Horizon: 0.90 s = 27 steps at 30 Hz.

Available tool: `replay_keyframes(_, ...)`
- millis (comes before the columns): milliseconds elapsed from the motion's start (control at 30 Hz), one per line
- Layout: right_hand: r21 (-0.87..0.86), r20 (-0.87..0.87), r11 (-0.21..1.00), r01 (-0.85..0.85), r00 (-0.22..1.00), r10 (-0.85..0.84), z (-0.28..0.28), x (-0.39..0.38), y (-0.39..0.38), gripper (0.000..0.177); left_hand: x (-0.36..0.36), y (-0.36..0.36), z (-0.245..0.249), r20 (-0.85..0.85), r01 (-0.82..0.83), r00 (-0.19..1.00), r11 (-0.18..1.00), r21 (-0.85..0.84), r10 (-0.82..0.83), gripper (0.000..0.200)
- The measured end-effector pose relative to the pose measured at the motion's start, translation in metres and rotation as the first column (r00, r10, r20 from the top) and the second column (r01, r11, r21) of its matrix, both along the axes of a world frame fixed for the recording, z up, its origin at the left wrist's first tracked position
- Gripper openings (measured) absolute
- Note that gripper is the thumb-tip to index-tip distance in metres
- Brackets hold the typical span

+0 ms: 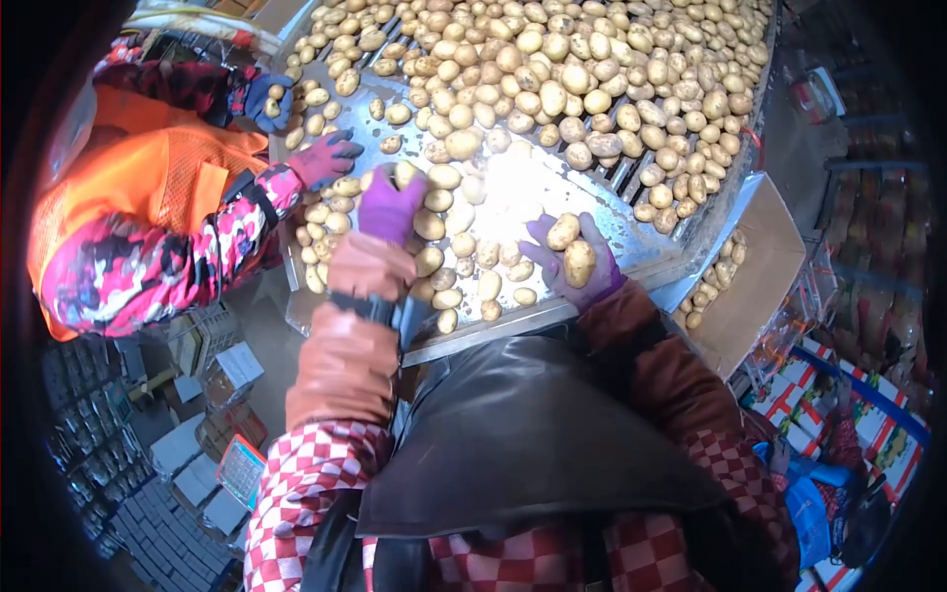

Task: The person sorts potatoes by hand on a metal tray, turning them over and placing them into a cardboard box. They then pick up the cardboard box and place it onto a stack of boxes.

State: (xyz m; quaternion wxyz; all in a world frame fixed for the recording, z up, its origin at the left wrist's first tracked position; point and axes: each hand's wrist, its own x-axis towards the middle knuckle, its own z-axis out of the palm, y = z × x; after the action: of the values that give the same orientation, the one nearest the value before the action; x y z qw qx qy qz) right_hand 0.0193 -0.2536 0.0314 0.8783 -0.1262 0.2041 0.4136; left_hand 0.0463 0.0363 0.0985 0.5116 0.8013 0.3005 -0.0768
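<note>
Over the metal tabletop (631, 237), right fingers (540, 229) cradle two potatoes (579, 263); left fingers (383, 189) touch others, grip unclear.

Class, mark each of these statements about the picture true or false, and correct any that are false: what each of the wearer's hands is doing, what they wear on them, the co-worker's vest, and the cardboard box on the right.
1. The right hand holds two potatoes. True.
2. The left hand is inside the cardboard box. False: it is among potatoes at the metal table.
3. The wearer's hands are bare. False: both are in purple gloves.
4. The co-worker at the left wears an orange vest. True.
5. The cardboard box at the right has potatoes in it. True.
</note>
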Motion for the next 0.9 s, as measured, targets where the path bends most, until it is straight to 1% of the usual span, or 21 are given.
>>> replay_keyframes(33, 0.015, -0.009, 0.999, 0.034, 0.999, -0.034, 0.007, 0.0, -0.001, 0.064, -0.005, -0.005, -0.027, -0.003, 0.152, 0.988, 0.968, 0.199, -0.154, 0.064)
replay_keyframes(67, 0.035, -0.022, 0.997, 0.064, 0.998, -0.063, 0.013, 0.002, 0.003, 0.067, -0.012, -0.031, 0.0, -0.094, 0.383, 0.924, 0.894, 0.234, -0.371, 0.063)
replay_keyframes(133, 0.059, -0.043, 0.99, 0.13, 0.991, -0.128, 0.015, 0.004, 0.02, 0.072, -0.01, -0.045, -0.005, 0.059, 0.549, 0.825, 0.821, 0.156, -0.562, 0.059)
replay_keyframes(200, 0.021, -0.057, 0.976, 0.218, 0.975, -0.216, 0.016, 0.001, 0.028, 0.077, 0.016, -0.051, 0.002, 0.173, 0.329, 0.92, 0.933, 0.145, -0.351, 0.054)
replay_keyframes(233, -0.111, -0.046, 0.973, 0.2, 0.977, -0.206, 0.017, 0.001, 0.028, 0.079, 0.035, -0.039, -0.02, 0.284, 0.333, 0.856, 0.881, 0.337, -0.432, 0.056)
replay_keyframes(267, 0.03, -0.062, 0.983, 0.18, 0.982, -0.178, 0.007, 0.002, 0.02, 0.078, 0.054, -0.035, -0.05, 0.135, 0.271, 0.848, 0.638, 0.721, -0.512, 0.06)
replay_keyframes(333, 0.311, -0.061, 0.942, 0.13, 0.991, -0.116, -0.003, 0.009, 0.005, 0.076, 0.073, -0.033, -0.07, -0.122, 0.469, 0.809, 0.508, 0.722, -0.574, 0.063)
replay_keyframes(367, 0.085, -0.085, 0.982, 0.166, 0.984, -0.159, 0.005, 0.008, 0.002, 0.072, 0.076, -0.033, -0.076, -0.114, 0.466, 0.807, 0.507, 0.725, -0.579, 0.063)
replay_keyframes(400, 0.072, -0.074, 0.982, 0.174, 0.983, -0.169, 0.01, 0.011, 0.002, 0.069, 0.078, -0.031, -0.08, -0.116, 0.469, 0.802, 0.497, 0.73, -0.586, 0.063)
replay_keyframes(467, 0.033, -0.064, 0.981, 0.192, 0.98, -0.19, 0.015, 0.009, -0.003, 0.065, 0.073, -0.021, -0.097, 0.244, 0.425, 0.805, 0.814, 0.396, -0.54, 0.058)
replay_keyframes(533, 0.025, -0.021, 0.983, 0.181, 0.983, -0.18, 0.023, 0.01, -0.018, 0.054, 0.062, -0.037, -0.076, 0.244, 0.363, 0.911, 0.927, -0.097, -0.331, 0.051)
replay_keyframes(567, -0.02, -0.001, 0.986, 0.168, 0.986, -0.168, 0.022, 0.01, -0.023, 0.052, 0.054, -0.045, -0.075, 0.195, 0.278, 0.957, 0.865, -0.417, -0.213, 0.047)
replay_keyframes(600, -0.067, 0.014, 0.986, 0.152, 0.988, -0.152, 0.021, 0.007, -0.03, 0.049, 0.045, -0.041, -0.089, 0.254, 0.356, 0.934, 0.643, -0.678, -0.25, 0.046)
replay_keyframes(633, -0.163, 0.075, 0.968, 0.191, 0.981, -0.181, 0.018, 0.003, -0.037, 0.047, 0.03, -0.051, -0.064, 0.212, 0.318, 0.945, 0.555, -0.769, -0.248, 0.045)
replay_keyframes(667, -0.253, 0.14, 0.939, 0.233, 0.969, -0.203, 0.014, -0.001, -0.044, 0.045, 0.013, -0.064, -0.033, 0.172, 0.273, 0.953, 0.46, -0.845, -0.251, 0.043)
replay_keyframes(700, -0.334, 0.2, 0.902, 0.274, 0.956, -0.216, 0.01, -0.006, -0.052, 0.043, -0.003, -0.07, -0.025, 0.151, 0.246, 0.961, 0.472, -0.847, -0.23, 0.043)
replay_keyframes(733, -0.251, 0.225, 0.931, 0.265, 0.951, -0.211, 0.01, -0.006, -0.069, 0.042, -0.012, -0.07, -0.02, 0.126, 0.212, 0.971, 0.487, -0.847, -0.205, 0.042)
replay_keyframes(800, -0.089, 0.289, 0.972, 0.219, 0.939, -0.185, 0.013, 0.005, -0.127, 0.038, -0.028, -0.069, -0.02, 0.221, 0.273, 0.954, 0.278, -0.921, -0.202, 0.05)
replay_keyframes(833, -0.277, 0.3, 0.896, 0.347, 0.917, -0.263, 0.048, -0.004, -0.154, 0.045, -0.032, -0.071, -0.028, 0.234, 0.248, 0.961, 0.09, -0.965, -0.146, 0.049)
replay_keyframes(867, -0.505, 0.422, 0.707, 0.495, 0.856, -0.299, 0.077, -0.017, -0.164, 0.05, -0.036, -0.07, -0.035, 0.235, 0.226, 0.968, -0.099, -0.969, -0.092, 0.048)
replay_keyframes(900, -0.61, 0.391, 0.583, 0.536, 0.844, -0.367, 0.092, -0.02, -0.183, 0.054, -0.038, -0.067, -0.033, 0.212, 0.203, 0.974, -0.097, -0.974, -0.084, 0.048)
